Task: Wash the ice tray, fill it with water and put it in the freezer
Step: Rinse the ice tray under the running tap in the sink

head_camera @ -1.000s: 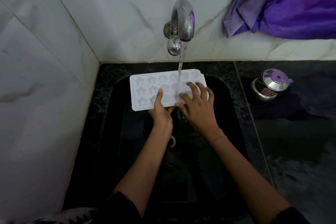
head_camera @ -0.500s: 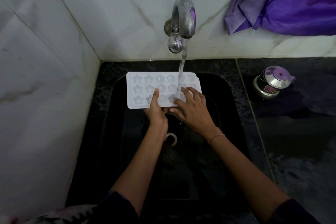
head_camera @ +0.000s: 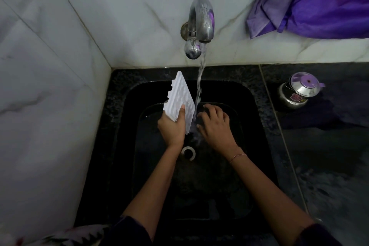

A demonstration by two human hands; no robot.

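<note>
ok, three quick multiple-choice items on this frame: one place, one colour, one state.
1. Where does the steel pot stand?
A. on the counter right of the sink
B. inside the sink
C. on the tiled wall ledge

2. What colour is the cloth at top right?
A. green
B. purple
C. red

3. How is the ice tray placed?
A. lying flat on the counter
B. lying on the sink floor
C. tipped up on edge in the left hand

Answers:
1 A, the pot sits on the dark counter outside the basin.
2 B, its folds are plainly purple.
3 C, the left hand grips the tray's lower end while the right hand is open beside it.
</note>
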